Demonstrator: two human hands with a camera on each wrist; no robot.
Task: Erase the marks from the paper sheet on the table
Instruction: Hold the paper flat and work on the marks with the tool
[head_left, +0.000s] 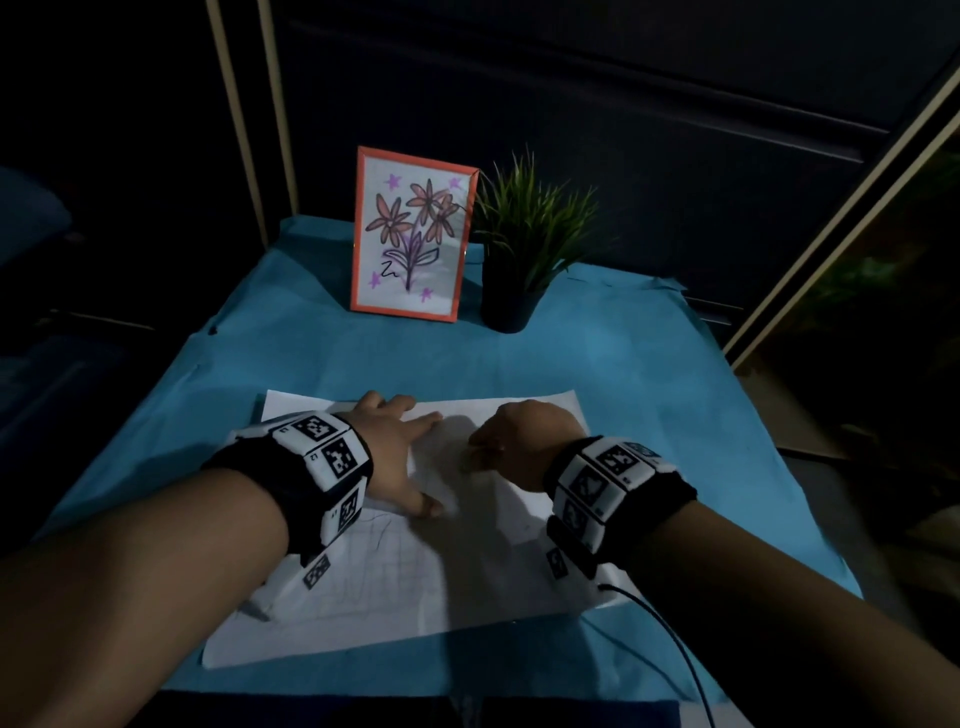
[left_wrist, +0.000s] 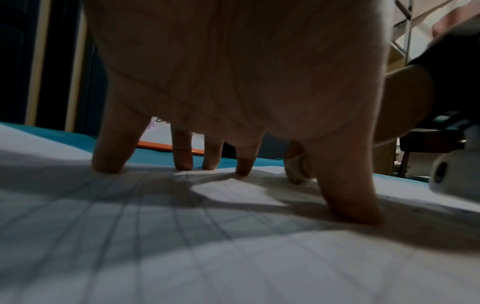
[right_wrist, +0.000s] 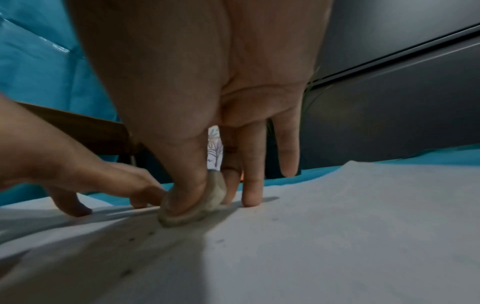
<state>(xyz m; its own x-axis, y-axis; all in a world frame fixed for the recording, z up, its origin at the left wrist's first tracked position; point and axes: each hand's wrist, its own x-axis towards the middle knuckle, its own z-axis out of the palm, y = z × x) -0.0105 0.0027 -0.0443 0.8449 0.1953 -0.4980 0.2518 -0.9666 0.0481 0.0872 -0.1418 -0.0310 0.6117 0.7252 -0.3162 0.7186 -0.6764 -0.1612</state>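
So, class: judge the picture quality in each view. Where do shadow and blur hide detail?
Head view: dim room, hands' shadows darken the paper sheet. Left wrist view: left hand shades the sheet, near grid lines are blurred. Right wrist view: right hand pinching the eraser is soft; foreground paper blurred.

The right hand (head_left: 524, 441) hides the eraser (right_wrist: 197, 202) from the head view — paper sheet (head_left: 363, 587) marks too faint to read.

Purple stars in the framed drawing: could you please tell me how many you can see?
4: upper left, upper right, lower left and lower right of the framed drawing. None seems hidden.
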